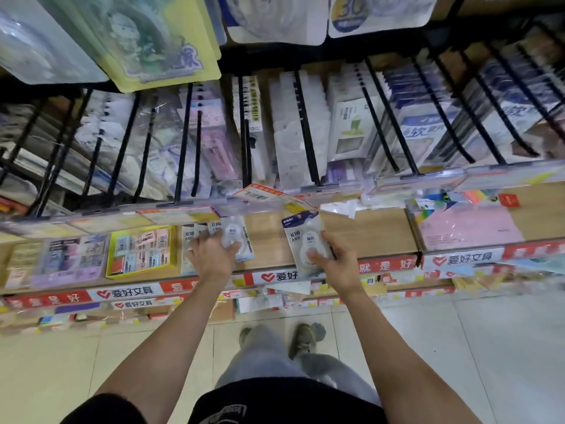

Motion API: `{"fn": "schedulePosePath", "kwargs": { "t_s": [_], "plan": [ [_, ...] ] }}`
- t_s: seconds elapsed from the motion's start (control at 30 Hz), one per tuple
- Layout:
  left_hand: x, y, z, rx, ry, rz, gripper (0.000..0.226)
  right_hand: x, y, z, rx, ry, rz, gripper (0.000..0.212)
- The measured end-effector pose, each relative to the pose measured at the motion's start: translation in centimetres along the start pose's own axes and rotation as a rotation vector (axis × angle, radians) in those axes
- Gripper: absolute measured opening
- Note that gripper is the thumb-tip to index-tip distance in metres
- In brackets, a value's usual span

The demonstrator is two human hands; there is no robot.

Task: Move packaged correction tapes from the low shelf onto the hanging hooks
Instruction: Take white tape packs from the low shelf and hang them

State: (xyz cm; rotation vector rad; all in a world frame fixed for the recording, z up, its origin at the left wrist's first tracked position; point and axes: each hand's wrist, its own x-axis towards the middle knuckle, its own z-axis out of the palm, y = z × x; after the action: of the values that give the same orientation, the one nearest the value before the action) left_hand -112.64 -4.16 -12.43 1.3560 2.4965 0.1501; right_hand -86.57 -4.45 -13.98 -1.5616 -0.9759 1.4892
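Seen from above, a person stands facing a stationery display, both bare forearms stretched toward the low wooden shelf (269, 240). The right hand (331, 258) pinches a packaged correction tape (305, 240), thumb on its clear blister, fingers curled behind, lifted just above the shelf's front edge. The left hand (212, 255) curls over another packet on a small stack of correction tapes (235, 237) lying on the shelf; its fingertips are hidden beneath the palm. Bare wood lies open between the two hands. Above the shelf, black hanging hooks (308, 130) jut outward, crowded with blurred packets whose print is unreadable. A loose price label (263, 195) dangles from the hook rail, just above the held packet.
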Motion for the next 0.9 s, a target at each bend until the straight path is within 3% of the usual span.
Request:
{"fn": "schedulePosePath", "kwargs": {
  "t_s": [0.17, 0.27, 0.43, 0.57, 0.9],
  "plan": [
    [0.1, 0.2, 0.2, -0.128, 0.014, -0.037, 0.053, -0.8, 0.1, -0.8, 0.007, 0.018, -0.027, 0.052],
    [0.8, -0.3, 0.4, -0.349, -0.020, -0.080, 0.057, -1.3, -0.1, -1.0, 0.029, 0.010, -0.022, 0.051],
    [0.0, -0.5, -1.4, -0.712, -0.003, -0.164, 0.042, -1.8, -0.1, -0.5, 0.079, 0.019, 0.024, 0.049],
    [-1.9, -1.3, -3.0, -0.843, -0.071, -0.182, 0.045, -2.2, -0.1, 0.7, 0.147, 0.006, 0.059, 0.044],
    [-7.7, -6.7, -5.3, -1.235, 0.016, -0.294, 0.026, -5.5, -0.4, 7.8, 0.116, -0.125, 0.081, 0.033]
  ]
}}
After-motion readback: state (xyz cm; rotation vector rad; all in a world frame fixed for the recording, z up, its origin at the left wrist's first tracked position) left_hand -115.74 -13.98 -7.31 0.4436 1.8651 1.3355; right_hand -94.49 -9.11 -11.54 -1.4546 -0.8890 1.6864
